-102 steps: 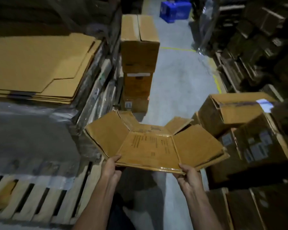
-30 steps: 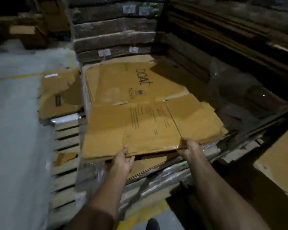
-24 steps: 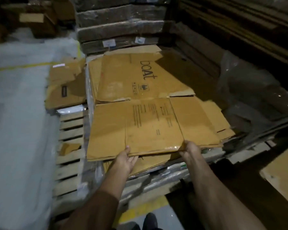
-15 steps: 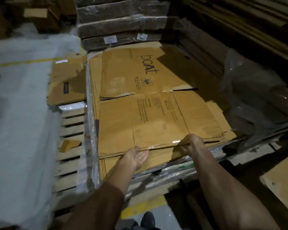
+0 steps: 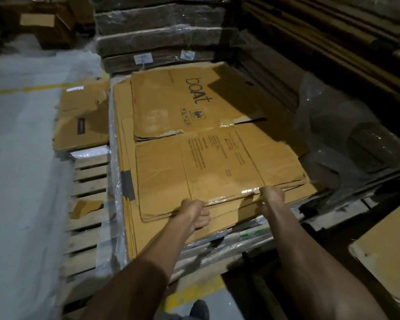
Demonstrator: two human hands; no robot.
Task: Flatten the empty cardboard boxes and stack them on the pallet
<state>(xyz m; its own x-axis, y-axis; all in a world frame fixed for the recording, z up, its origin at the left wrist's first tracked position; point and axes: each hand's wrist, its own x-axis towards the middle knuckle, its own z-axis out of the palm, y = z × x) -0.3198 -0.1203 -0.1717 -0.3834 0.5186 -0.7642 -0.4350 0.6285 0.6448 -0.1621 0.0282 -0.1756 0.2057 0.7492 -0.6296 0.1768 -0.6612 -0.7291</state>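
Floor [image 5: 21, 181]: pale grey concrete with a yellow line [image 5: 30, 88] painted across it.
Wrapped bundles [image 5: 162, 35]: dark slabs in clear film, stacked behind – white labels on the front.
Loose plastic sheet [image 5: 346, 125]: crumpled at right over what may be a roll (too dim to tell).
Shoe [image 5: 200, 308]: dark toe at the bottom edge.

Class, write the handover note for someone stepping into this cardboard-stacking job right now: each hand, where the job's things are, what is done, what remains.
Left hand: grips the near edge of the flattened box.
Right hand: grips the same edge, further right.
The box lies flat on the cardboard stack on the pallet.
Done: box flattened and laid on the stack.
Left: release it, square it if needed, fetch further boxes; none visible here.
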